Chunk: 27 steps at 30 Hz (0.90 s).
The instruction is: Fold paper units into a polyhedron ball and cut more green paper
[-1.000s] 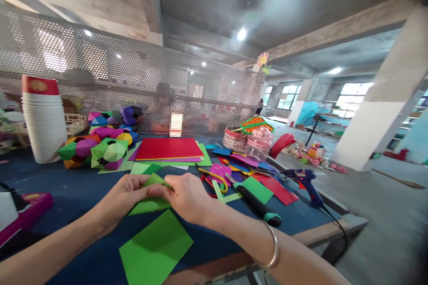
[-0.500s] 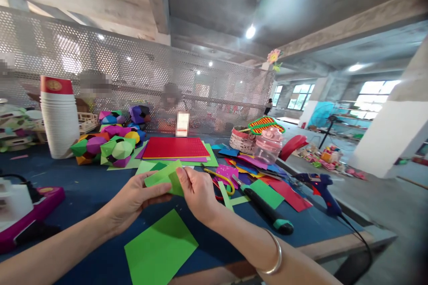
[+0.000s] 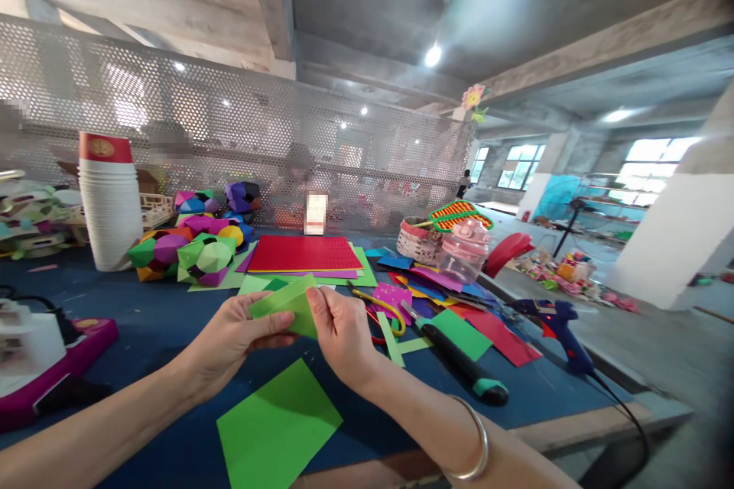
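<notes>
Between my two hands, above the blue tabletop, is a folded piece of light green paper (image 3: 298, 296). My left hand (image 3: 244, 330) pinches its left side, thumb on the near face and fingers behind. With its thumb pressed on the paper's right edge, my right hand (image 3: 345, 332) is closed on it; its other fingers are curled and partly hidden. Flat on the table below my hands lies a brighter green paper sheet (image 3: 279, 424), reaching the front edge. Close to my right hand are yellow-handled scissors (image 3: 393, 312) and pale green paper strips (image 3: 391, 340).
A black-and-teal utility knife (image 3: 464, 367) and a blue glue gun (image 3: 559, 328) lie to the right. Stacked red sheets (image 3: 303, 254), folded paper balls (image 3: 207, 254) and paper cups (image 3: 112, 206) stand behind. A pink-lidded jar (image 3: 463, 254) is back right, a purple power strip (image 3: 74, 367) left.
The view has shifted slightly, so everything sits a little further right. Both hands keep their hold on the folded green paper, whose fold looks slightly changed.
</notes>
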Each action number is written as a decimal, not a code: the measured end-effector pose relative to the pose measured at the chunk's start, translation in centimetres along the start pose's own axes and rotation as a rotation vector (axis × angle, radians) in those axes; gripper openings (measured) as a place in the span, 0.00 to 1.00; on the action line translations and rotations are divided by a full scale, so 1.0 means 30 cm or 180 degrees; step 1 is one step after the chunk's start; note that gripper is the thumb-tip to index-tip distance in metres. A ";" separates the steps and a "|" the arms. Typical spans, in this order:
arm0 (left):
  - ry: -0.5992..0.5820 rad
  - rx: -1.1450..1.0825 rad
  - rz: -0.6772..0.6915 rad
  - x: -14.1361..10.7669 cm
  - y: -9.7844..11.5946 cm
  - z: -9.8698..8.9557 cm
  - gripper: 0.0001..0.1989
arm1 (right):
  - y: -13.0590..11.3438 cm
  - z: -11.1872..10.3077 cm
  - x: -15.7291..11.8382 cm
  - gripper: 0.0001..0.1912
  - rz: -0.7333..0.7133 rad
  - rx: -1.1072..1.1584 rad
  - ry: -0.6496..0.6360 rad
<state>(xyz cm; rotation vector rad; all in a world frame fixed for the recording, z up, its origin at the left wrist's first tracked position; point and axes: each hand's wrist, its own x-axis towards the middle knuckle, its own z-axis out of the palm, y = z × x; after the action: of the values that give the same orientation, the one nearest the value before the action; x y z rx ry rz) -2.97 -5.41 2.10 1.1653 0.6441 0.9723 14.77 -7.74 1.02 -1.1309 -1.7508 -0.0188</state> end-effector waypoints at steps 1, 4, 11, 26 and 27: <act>-0.0035 -0.0005 -0.0044 0.001 0.001 -0.001 0.17 | 0.003 -0.001 0.000 0.23 0.0017 -0.0006 0.0011; -0.0031 0.0019 -0.0183 0.008 0.001 -0.007 0.16 | 0.018 -0.003 0.002 0.24 0.0115 -0.0097 0.0095; 0.0247 0.0161 -0.0114 0.007 0.002 -0.007 0.13 | 0.032 -0.004 0.012 0.25 0.0219 -0.0033 0.0136; 0.0252 0.0287 -0.0063 0.004 0.010 0.000 0.16 | 0.025 -0.009 0.013 0.25 0.0260 -0.0030 0.0101; 0.0261 0.0282 -0.0071 0.005 0.009 -0.001 0.16 | 0.026 -0.009 0.013 0.25 0.0265 -0.0046 0.0096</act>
<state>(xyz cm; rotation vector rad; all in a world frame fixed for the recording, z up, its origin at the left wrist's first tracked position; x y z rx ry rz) -2.99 -5.24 2.35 1.1982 0.7709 0.9847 15.49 -7.16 1.09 -1.2071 -1.6781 0.0020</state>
